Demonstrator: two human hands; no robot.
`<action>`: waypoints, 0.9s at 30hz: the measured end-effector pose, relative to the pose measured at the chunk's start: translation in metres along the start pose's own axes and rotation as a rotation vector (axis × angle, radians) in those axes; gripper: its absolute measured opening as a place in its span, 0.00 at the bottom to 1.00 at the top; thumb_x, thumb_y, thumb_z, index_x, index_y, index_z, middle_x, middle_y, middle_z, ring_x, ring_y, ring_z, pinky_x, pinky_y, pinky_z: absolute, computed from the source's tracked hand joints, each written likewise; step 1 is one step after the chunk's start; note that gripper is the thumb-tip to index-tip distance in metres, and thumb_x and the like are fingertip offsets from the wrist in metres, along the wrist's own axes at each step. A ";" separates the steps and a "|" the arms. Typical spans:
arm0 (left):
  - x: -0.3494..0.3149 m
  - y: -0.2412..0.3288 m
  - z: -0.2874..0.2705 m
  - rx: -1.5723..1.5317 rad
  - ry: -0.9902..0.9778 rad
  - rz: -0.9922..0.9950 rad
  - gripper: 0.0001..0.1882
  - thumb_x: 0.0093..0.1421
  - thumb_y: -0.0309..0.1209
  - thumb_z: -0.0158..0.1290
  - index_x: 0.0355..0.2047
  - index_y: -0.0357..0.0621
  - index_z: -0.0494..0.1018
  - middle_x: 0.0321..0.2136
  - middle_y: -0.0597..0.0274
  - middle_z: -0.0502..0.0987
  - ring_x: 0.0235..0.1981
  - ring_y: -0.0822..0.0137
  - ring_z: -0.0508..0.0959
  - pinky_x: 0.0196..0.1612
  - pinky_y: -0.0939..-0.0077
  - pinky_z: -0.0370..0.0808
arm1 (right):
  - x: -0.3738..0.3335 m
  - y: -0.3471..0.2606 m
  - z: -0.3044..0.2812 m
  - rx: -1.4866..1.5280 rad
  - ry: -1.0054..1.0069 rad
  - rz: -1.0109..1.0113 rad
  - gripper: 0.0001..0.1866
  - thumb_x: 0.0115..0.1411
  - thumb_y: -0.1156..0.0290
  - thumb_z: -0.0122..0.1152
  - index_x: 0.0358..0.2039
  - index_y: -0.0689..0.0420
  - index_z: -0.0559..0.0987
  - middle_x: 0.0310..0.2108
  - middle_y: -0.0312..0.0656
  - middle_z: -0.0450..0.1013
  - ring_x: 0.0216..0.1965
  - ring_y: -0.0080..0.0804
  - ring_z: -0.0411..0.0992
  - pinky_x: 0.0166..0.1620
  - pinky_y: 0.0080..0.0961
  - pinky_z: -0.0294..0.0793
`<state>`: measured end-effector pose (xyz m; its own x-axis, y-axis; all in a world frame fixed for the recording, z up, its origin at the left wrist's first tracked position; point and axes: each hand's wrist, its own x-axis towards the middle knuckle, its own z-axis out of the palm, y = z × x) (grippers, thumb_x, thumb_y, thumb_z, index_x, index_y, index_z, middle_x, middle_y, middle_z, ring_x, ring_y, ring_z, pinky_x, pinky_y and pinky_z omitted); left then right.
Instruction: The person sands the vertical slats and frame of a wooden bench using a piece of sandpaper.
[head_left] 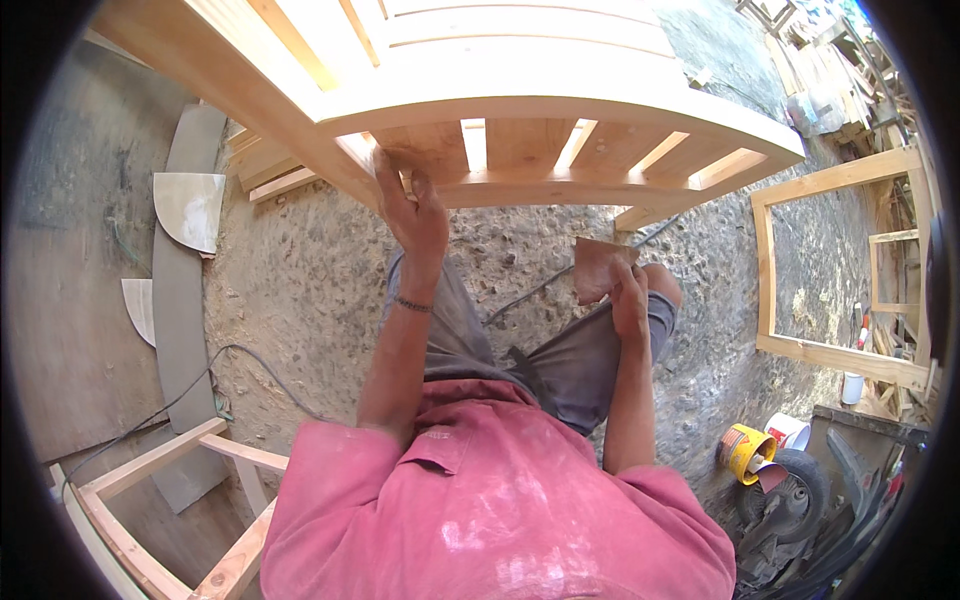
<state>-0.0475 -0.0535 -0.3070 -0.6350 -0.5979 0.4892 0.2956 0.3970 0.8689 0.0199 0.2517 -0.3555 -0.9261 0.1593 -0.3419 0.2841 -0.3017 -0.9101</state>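
Head view: pinching brown sheet [600,270] w/ grip of R hand [630,305], nr R knee [666,285], below slatted wood frame [555,192]; hooking grip of L hand [412,212] onto frame's lower rail, nr L end.

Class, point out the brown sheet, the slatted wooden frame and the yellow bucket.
Brown sheet [598,270]: head view, middle of its face.
Slatted wooden frame [480,109]: head view, curved upper rail.
Yellow bucket [739,451]: head view, its side wall.

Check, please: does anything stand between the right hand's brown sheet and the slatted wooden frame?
Nothing visible blocks the right hand: open space separates its brown sheet from the slatted wooden frame.
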 end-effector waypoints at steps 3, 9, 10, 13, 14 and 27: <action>0.000 0.003 -0.002 -0.061 -0.011 0.003 0.27 0.66 0.19 0.46 0.66 0.29 0.58 0.60 0.46 0.70 0.62 0.57 0.70 0.63 0.67 0.66 | 0.003 -0.003 0.007 -0.015 -0.007 -0.013 0.08 0.68 0.63 0.57 0.36 0.54 0.74 0.25 0.23 0.62 0.25 0.10 0.57 0.27 0.14 0.54; 0.031 0.052 -0.004 -0.333 0.062 -0.030 0.28 0.66 0.15 0.43 0.67 0.29 0.56 0.65 0.45 0.63 0.68 0.56 0.63 0.68 0.66 0.62 | 0.014 0.010 -0.013 -0.115 -0.052 0.048 0.18 0.67 0.61 0.56 0.50 0.60 0.76 0.42 0.33 0.74 0.42 0.19 0.71 0.45 0.23 0.70; 0.026 0.048 -0.003 -0.303 0.076 0.017 0.28 0.65 0.15 0.43 0.67 0.29 0.56 0.66 0.45 0.63 0.68 0.56 0.63 0.68 0.66 0.62 | 0.014 0.011 -0.014 -0.098 -0.058 0.039 0.18 0.67 0.60 0.57 0.50 0.60 0.76 0.43 0.33 0.73 0.43 0.20 0.70 0.45 0.23 0.70; 0.017 0.031 -0.008 -0.286 0.064 0.121 0.28 0.65 0.14 0.43 0.67 0.29 0.56 0.66 0.45 0.63 0.68 0.57 0.62 0.69 0.64 0.63 | 0.013 0.014 -0.012 -0.022 -0.081 -0.003 0.19 0.67 0.59 0.58 0.51 0.60 0.75 0.43 0.33 0.73 0.43 0.20 0.70 0.45 0.23 0.70; 0.014 0.029 -0.010 -0.298 0.053 0.145 0.28 0.65 0.14 0.43 0.67 0.29 0.56 0.65 0.45 0.63 0.68 0.57 0.63 0.70 0.63 0.63 | 0.013 0.014 -0.015 -0.049 -0.070 0.012 0.20 0.67 0.58 0.58 0.51 0.60 0.75 0.43 0.33 0.73 0.43 0.21 0.70 0.46 0.23 0.70; 0.017 0.024 -0.026 -0.131 -0.023 0.103 0.30 0.61 0.11 0.43 0.65 0.31 0.60 0.63 0.48 0.68 0.66 0.57 0.67 0.62 0.69 0.70 | 0.024 0.025 -0.022 -0.073 -0.085 0.025 0.20 0.67 0.57 0.58 0.51 0.59 0.75 0.43 0.32 0.73 0.43 0.21 0.71 0.45 0.24 0.71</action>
<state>-0.0323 -0.0720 -0.2756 -0.6126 -0.5419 0.5754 0.4495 0.3600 0.8175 0.0098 0.2691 -0.3914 -0.9352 0.0711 -0.3468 0.3222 -0.2344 -0.9172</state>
